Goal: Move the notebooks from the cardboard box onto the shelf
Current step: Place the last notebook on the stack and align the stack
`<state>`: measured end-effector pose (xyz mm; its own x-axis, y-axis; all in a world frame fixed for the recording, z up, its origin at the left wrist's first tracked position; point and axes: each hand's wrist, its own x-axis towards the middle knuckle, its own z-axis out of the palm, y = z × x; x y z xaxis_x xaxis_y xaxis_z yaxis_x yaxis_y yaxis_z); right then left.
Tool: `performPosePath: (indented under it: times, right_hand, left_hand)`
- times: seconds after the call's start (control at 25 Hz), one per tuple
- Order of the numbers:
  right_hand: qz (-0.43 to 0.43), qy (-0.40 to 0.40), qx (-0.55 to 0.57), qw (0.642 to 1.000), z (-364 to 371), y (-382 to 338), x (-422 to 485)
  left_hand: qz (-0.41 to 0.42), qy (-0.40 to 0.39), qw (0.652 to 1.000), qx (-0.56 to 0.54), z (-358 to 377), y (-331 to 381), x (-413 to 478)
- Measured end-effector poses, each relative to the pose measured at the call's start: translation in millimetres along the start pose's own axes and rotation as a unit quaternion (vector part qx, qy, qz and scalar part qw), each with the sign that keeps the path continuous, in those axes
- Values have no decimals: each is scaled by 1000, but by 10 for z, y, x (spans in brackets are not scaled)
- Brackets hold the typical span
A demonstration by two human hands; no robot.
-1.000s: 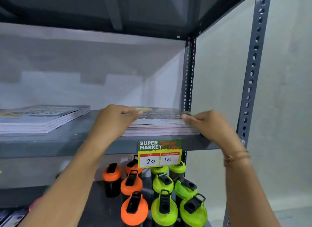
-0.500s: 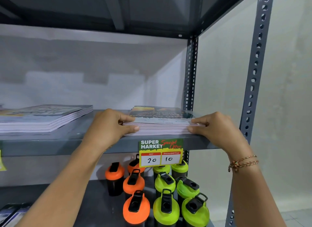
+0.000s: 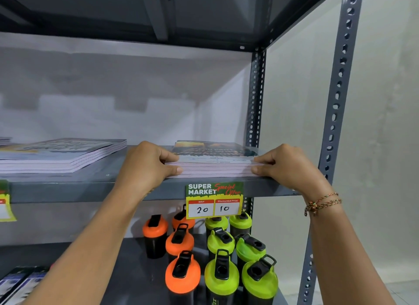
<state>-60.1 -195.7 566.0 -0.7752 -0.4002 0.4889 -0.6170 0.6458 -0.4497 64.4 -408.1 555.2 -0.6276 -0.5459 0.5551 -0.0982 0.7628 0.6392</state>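
Note:
A stack of notebooks (image 3: pixel 215 162) with a dark printed cover lies flat on the grey metal shelf (image 3: pixel 95 186), at its right end above a price tag. My left hand (image 3: pixel 147 166) grips the stack's left edge, thumb on top and fingers against the page edges. My right hand (image 3: pixel 288 168) holds the stack's right edge the same way. A second stack of notebooks (image 3: pixel 65 155) rests further left on the same shelf. The cardboard box is out of view.
A green "Super Market" price tag (image 3: pixel 214 200) hangs from the shelf's front lip. Orange and lime-green lidded bottles (image 3: pixel 222 275) crowd the lower shelf. Perforated grey uprights (image 3: pixel 337 100) stand at the right, a white wall behind. Another tag (image 3: pixel 4 200) hangs at far left.
Both hands have shifted from the top of the stack down to its side edges, squaring it on the shelf. The camera has moved a little closer.

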Motion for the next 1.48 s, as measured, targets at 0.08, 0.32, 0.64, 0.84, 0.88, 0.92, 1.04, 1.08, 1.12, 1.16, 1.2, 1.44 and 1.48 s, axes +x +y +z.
performPosePath:
  times: [0.08, 0.32, 0.64, 0.84, 0.88, 0.92, 1.04, 1.08, 1.12, 1.16, 1.2, 1.44, 1.48]
  right_hand:
    - [2, 14, 5, 1000, 21, 11, -43]
    - [3, 47, 15, 999, 74, 11, -98]
    - [5, 67, 55, 996, 109, 32, -133]
    - [-11, 75, 56, 996, 133, 40, -152]
    - [-13, 74, 59, 995, 133, 43, -148]
    - [-13, 71, 61, 996, 135, 47, -140]
    - [-13, 63, 66, 996, 130, 63, -128]
    - [-13, 63, 66, 996, 128, 64, -127]
    - [-14, 63, 68, 996, 127, 65, -125]
    - [-13, 65, 69, 995, 125, 67, -125]
    - [-13, 66, 69, 995, 123, 65, -126]
    - [-21, 84, 61, 994, 122, 46, -157]
    - [-22, 86, 64, 994, 130, 49, -158]
  left_hand:
    - [-4, 0, 1000, -9, -12, -13, -13]
    - [5, 30, 999, -11, 14, -28, -89]
    - [-7, 56, 998, -10, -6, -48, -135]
    - [5, 64, 998, 14, 5, -53, -154]
    - [10, 65, 997, 26, 7, -53, -151]
    - [13, 65, 997, 36, 3, -57, -145]
    - [10, 56, 997, 44, -16, -52, -136]
    - [11, 56, 997, 45, -19, -53, -140]
    - [13, 59, 997, 46, -16, -55, -147]
    - [16, 64, 997, 47, -8, -58, -155]
    - [18, 70, 996, 48, 3, -63, -163]
    - [28, 98, 994, 41, 38, -91, -198]
    - [31, 100, 994, 43, 43, -100, -203]
